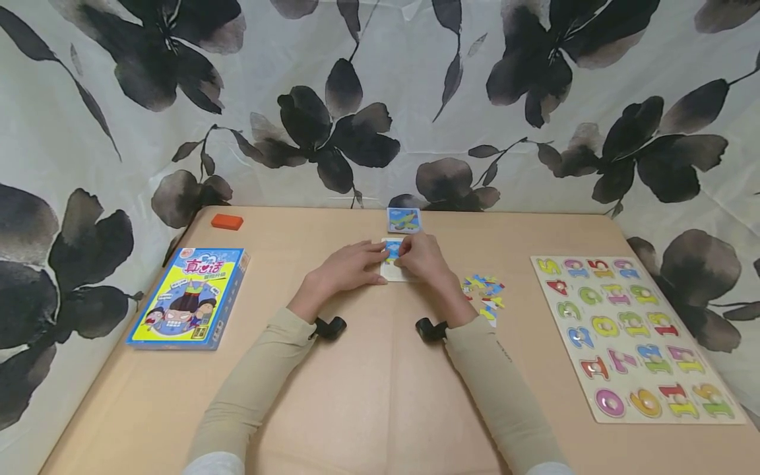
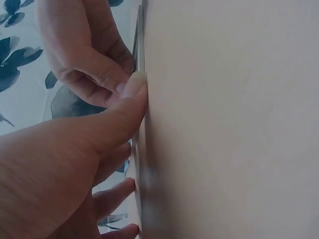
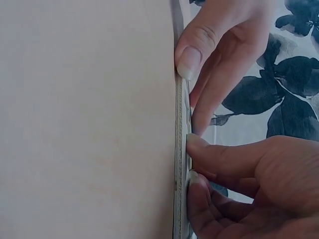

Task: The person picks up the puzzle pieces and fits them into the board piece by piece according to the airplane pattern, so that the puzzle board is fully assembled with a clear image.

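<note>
A small white board (image 1: 390,272) with a blue-and-yellow picture area lies toward the back of the table. My left hand (image 1: 355,265) rests along its left side, fingers extended over it and thumb (image 3: 189,63) at its near edge. Over its right part, my right hand (image 1: 423,256) has curled fingers, with thumb and finger (image 3: 199,144) tips close together right at the board's surface. I cannot tell whether a small piece sits between those tips. A blue picture card (image 1: 404,220) is just behind the board. Several loose, colourful puzzle pieces (image 1: 483,293) lie right of my right wrist.
On the left are a blue-and-yellow box (image 1: 184,300) and a small orange block (image 1: 227,221). A white sheet (image 1: 584,369) with rows of colourful figures lies on the right. Behind the table (image 1: 380,389) hangs a flower-patterned cloth (image 1: 439,86).
</note>
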`<action>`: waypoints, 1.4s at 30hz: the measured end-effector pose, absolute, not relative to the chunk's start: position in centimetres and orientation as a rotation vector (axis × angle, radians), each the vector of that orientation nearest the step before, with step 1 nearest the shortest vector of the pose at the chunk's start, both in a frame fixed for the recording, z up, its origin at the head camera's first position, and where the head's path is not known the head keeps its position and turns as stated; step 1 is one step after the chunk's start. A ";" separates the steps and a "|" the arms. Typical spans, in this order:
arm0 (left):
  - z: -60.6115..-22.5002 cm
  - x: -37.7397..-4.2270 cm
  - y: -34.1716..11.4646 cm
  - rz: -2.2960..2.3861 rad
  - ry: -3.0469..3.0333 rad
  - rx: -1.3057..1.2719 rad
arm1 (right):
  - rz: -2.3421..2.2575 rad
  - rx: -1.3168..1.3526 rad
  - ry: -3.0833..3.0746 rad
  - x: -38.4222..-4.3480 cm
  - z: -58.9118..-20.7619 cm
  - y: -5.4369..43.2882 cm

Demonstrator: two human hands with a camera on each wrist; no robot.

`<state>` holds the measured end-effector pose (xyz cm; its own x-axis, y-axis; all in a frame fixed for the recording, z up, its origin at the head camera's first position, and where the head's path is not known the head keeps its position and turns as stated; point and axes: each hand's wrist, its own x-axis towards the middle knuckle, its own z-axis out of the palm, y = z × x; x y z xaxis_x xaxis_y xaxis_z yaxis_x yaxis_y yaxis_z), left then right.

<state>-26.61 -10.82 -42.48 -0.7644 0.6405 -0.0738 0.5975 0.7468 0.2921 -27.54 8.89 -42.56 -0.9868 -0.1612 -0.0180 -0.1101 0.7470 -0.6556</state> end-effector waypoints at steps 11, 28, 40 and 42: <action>-42.3 -26.7 -10.2 0.461 2.763 0.990 | -1.048 -0.221 2.885 -27.8 -42.8 9.7; -42.3 -26.4 -10.5 0.422 2.775 0.884 | -0.970 -0.431 2.728 -25.4 -40.3 17.5; -42.3 -26.1 -10.5 0.420 2.794 0.887 | -0.729 -0.371 2.696 -23.5 -40.9 23.2; -42.4 -26.1 -10.5 0.425 2.796 0.895 | -0.748 -0.356 2.691 -23.5 -41.0 23.1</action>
<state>-26.12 -10.55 -42.38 -0.8040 0.5894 -0.0786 0.5394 0.7786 0.3208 -23.51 23.10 -40.97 -0.9162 -0.3206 -0.2404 -0.1505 0.8313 -0.5351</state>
